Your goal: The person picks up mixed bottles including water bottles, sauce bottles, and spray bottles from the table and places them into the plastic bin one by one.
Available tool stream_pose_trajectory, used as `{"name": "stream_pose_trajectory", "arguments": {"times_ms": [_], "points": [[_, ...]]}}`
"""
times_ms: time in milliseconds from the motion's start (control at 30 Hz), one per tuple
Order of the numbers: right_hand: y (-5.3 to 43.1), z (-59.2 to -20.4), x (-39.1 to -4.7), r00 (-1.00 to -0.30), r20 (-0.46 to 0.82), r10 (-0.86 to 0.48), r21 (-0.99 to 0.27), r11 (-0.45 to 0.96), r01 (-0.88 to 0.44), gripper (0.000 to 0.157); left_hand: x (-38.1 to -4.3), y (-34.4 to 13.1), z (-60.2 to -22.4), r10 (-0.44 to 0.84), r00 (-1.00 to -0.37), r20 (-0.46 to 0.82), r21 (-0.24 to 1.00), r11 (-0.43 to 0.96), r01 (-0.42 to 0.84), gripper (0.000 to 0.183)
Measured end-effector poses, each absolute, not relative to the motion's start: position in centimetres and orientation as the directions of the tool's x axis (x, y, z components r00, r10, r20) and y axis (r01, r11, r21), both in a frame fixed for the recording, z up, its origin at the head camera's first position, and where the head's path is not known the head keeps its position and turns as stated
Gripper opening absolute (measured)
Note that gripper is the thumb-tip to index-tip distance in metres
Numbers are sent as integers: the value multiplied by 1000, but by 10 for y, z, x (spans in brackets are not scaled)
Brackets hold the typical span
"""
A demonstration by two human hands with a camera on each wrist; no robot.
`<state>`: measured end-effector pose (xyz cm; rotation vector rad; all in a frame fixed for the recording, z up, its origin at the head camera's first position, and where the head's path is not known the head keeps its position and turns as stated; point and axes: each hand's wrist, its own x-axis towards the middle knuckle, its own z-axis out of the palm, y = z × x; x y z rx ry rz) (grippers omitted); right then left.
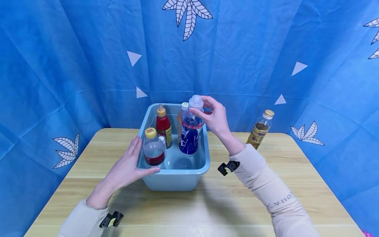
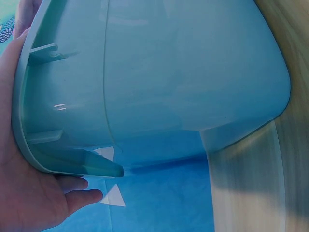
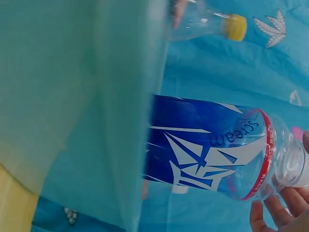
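Observation:
My right hand [image 1: 216, 116] pinches a clear plastic bottle with a blue label [image 1: 190, 138] near its cap. The bottle is upright, its lower part within the light blue plastic bin [image 1: 174, 180]. In the right wrist view, the bin wall hides the lower part of the blue-labelled bottle [image 3: 212, 145]. At the bin's front left corner, my left hand [image 1: 125, 166] rests on the rim, fingers extended along the left side and thumb on the front edge. The left wrist view shows this hand [image 2: 34, 193] against the rim and the bin's outer wall [image 2: 193, 72].
Inside the bin stand a yellow-capped clear bottle [image 1: 153, 148], a red sauce bottle [image 1: 163, 126], an orange bottle [image 1: 179, 120] and a small white-capped one [image 1: 162, 139]. A gold-capped oil bottle [image 1: 260, 130] stands right on the wooden table [image 1: 237, 204]. Blue curtains [image 1: 248, 49] surround the table.

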<state>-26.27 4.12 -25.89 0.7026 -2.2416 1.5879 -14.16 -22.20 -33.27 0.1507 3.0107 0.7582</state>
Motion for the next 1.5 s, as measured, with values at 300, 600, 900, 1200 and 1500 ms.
{"name": "stream_pose_trajectory", "arguments": {"times_ms": [300, 600, 900, 1200, 1500], "points": [[37, -279, -265, -867, 445, -224, -824, 277, -495, 43, -141, -222, -333, 103, -995, -12, 477, 875, 85, 118], [29, -269, -238, -879, 404, -252, -834, 293, -467, 39, -141, -221, -332, 100, -995, -20, 475, 877, 78, 117], [26, -287, -241, -887, 381, -261, -848, 284, -447, 40, -142, -222, -331, 97, -995, -25, 481, 874, 73, 118], [25, -324, -271, -891, 360, -276, -864, 263, -430, 44, -142, -222, -332, 100, -995, -19, 470, 879, 80, 119], [19, -328, -274, -898, 335, -286, -865, 283, -414, 44, -142, -223, -332, 98, -995, -24, 475, 877, 75, 118]]}}
